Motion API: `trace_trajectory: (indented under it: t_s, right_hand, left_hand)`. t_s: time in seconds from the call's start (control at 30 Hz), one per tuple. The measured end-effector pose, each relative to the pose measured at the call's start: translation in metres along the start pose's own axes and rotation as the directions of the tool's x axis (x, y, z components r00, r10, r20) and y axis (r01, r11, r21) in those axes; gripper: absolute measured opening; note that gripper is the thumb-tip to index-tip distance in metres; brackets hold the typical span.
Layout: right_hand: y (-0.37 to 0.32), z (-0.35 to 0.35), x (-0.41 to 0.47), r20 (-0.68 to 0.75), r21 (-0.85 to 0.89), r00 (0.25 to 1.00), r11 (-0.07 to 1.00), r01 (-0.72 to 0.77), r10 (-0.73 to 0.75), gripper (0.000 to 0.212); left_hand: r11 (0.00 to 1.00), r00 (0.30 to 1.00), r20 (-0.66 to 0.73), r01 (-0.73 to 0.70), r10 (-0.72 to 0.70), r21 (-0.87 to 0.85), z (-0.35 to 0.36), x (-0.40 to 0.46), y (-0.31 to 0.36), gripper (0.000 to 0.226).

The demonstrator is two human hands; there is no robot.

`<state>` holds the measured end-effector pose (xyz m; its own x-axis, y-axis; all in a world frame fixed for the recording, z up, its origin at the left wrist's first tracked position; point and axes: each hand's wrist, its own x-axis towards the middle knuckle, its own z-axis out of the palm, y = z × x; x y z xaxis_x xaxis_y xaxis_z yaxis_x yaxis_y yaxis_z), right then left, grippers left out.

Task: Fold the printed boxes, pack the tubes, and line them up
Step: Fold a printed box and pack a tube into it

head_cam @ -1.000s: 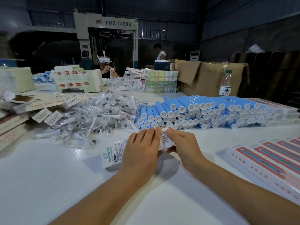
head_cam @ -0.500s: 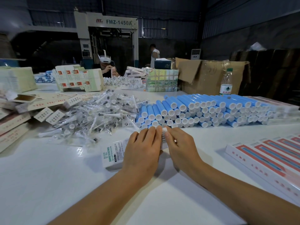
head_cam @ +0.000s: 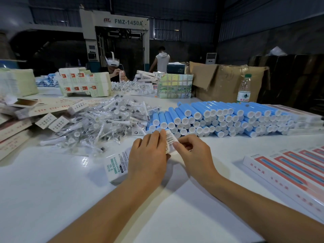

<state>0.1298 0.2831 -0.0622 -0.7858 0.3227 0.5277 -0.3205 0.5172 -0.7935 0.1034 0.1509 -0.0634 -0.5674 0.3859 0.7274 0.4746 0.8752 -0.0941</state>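
End flap with the barcode now lifted vs a moment ago. Printed box (head_cam: 117, 163) lies flat on the bench (head_cam: 52, 199); left hand (head_cam: 149, 155) presses it with straight fingers, right hand (head_cam: 191, 151) pinches the flap. Box closing underway, blue tubes (head_cam: 219, 118) stacked behind.

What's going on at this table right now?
A person is working on a white printed box lying on the white table. The left hand lies over its middle while the right hand pinches the barcoded end flap. Behind them sit a stack of blue tubes and a heap of bagged brush heads. Finished boxes lie side by side at the right.
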Motion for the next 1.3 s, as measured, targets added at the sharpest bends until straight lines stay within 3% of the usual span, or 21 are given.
trace_trajectory:
  t_s: [0.1,0.27,0.47,0.57,0.83,1.0,1.07,1.1,1.13,1.17,1.2,1.23,1.3]
  right_hand:
    - [0.0,0.002,-0.002,-0.022,0.02,0.999,0.999,-0.04,0.04,0.015]
    - [-0.003,0.004,-0.009,-0.057,-0.038,0.995,0.996,0.085,-0.088,0.029]
    - [-0.004,0.0,-0.003,-0.014,0.079,0.999,0.996,-0.036,0.037,0.013]
    - [-0.003,0.0,-0.002,-0.021,0.083,0.997,0.994,-0.071,0.073,0.018]
    - [-0.001,0.004,-0.007,-0.013,0.003,1.0,1.0,0.001,-0.001,0.021]
    - [-0.005,-0.001,-0.004,0.013,0.168,0.999,0.985,-0.041,0.04,0.02]
    - [-0.01,-0.002,-0.004,0.012,0.252,1.0,0.968,0.0,-0.003,0.02]
    - [-0.012,-0.002,-0.005,0.006,0.285,0.999,0.958,0.03,-0.033,0.017]
    - [-0.014,-0.002,-0.006,0.001,0.297,0.998,0.953,0.058,-0.06,0.015]
    - [-0.014,-0.002,-0.007,0.002,0.28,0.996,0.956,0.085,-0.09,0.017]
    - [-0.014,-0.002,-0.008,0.016,0.243,0.993,0.964,0.11,-0.117,0.02]
    - [-0.013,-0.002,-0.009,0.045,0.199,0.99,0.972,0.123,-0.134,0.023]
    - [-0.01,0.0,-0.011,0.151,0.13,0.979,0.985,0.117,-0.136,0.037]
  left_hand:
    - [1.0,1.0,0.023,-0.006,0.005,0.025,-0.003,0.0,0.001,0.077]
    - [0.997,0.999,0.022,-0.025,0.023,0.068,-0.005,-0.001,0.005,0.076]
    - [1.0,1.0,0.009,-0.014,0.014,0.028,-0.006,0.0,0.001,0.077]
    - [0.999,1.0,-0.01,-0.013,0.014,0.041,-0.005,-0.001,0.001,0.076]
    - [0.993,0.997,-0.013,-0.081,0.082,0.091,-0.001,-0.001,0.0,0.075]
    - [1.0,0.997,0.071,0.027,-0.027,-0.007,-0.006,0.004,-0.001,0.072]
    - [0.978,0.995,0.016,0.098,-0.097,-0.185,-0.011,0.011,-0.007,0.065]
    - [0.922,0.988,-0.026,0.131,-0.151,-0.364,-0.016,0.015,-0.008,0.062]
    - [0.805,0.974,-0.052,0.152,-0.221,-0.574,-0.023,0.019,-0.009,0.057]
    - [0.611,0.954,-0.014,0.181,-0.299,-0.771,-0.031,0.023,-0.011,0.048]
    - [0.342,0.921,0.081,0.221,-0.381,-0.913,-0.038,0.027,-0.013,0.036]
    - [0.07,0.872,0.19,0.247,-0.451,-0.966,-0.04,0.028,-0.015,0.026]
    - [-0.331,0.769,0.402,0.26,-0.497,-0.907,-0.039,0.031,-0.018,0.019]
